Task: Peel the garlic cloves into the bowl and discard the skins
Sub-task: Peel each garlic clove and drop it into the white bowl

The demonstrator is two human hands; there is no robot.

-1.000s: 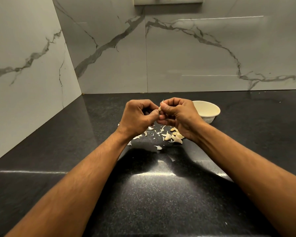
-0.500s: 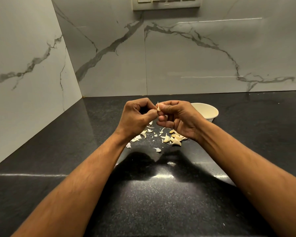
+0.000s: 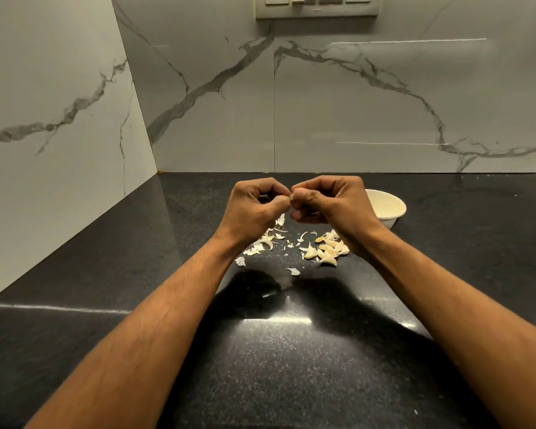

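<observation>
Both hands are hovering above the black counter point(image 3: 106, 274), knuckles up. Left hand point(image 3: 254, 209) & right hand point(image 3: 328, 202) are meeting fingertip to fingertip, pinching a garlic clove point(image 3: 291, 197), mostly hidden btwn them. Loose cloves point(image 3: 327, 250) are lying just under the right wrist, skins point(image 3: 268, 241) scattered to their left. Bowl point(image 3: 387, 209) is sitting just right of the right hand, farther back.

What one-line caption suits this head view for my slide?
Both hands, left hand and right hand, pinch a garlic clove above scattered papery skins beside a cream bowl.
</observation>
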